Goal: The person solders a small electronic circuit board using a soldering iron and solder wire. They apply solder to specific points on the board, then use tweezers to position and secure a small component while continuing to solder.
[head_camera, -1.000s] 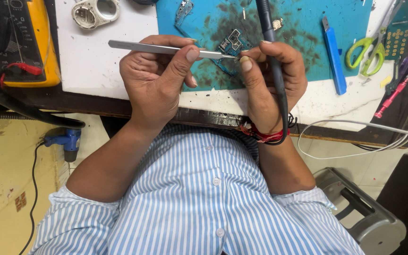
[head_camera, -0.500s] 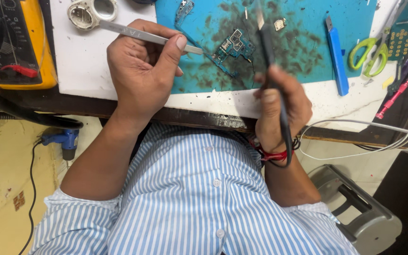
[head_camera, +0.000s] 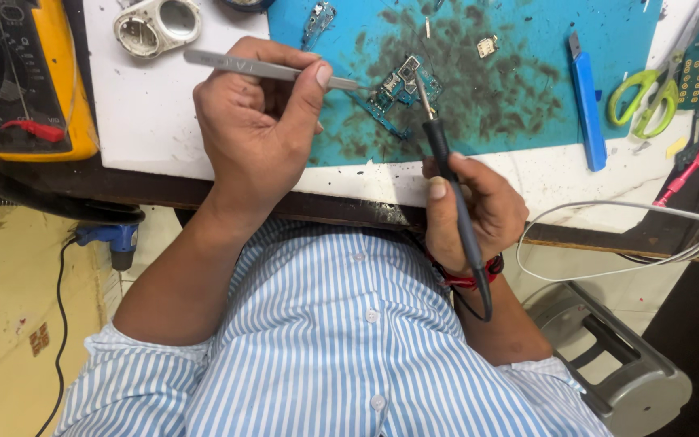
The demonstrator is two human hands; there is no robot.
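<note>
Head view: left hand (head_camera: 256, 121) grips tweezers (head_camera: 269, 69) as before; right hand (head_camera: 475, 214), gripping soldering iron (head_camera: 451, 190), has brought tip onto circuit board (head_camera: 402, 85).

Circuit board (head_camera: 402, 85) on mat (head_camera: 527, 105); scissors (head_camera: 645, 93) right; multimeter (head_camera: 30, 81) left.

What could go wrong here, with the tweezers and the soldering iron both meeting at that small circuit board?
1. The left hand pins the small blue-green circuit board only by the tips of the metal tweezers; it could slip or flick away.
2. The dark soldering iron in the right hand touches the board close to the tweezer tips, so heat may reach neighbouring parts.
3. The iron's cord trails over the blue-and-white striped shirt; a snag might jerk the tip.
</note>
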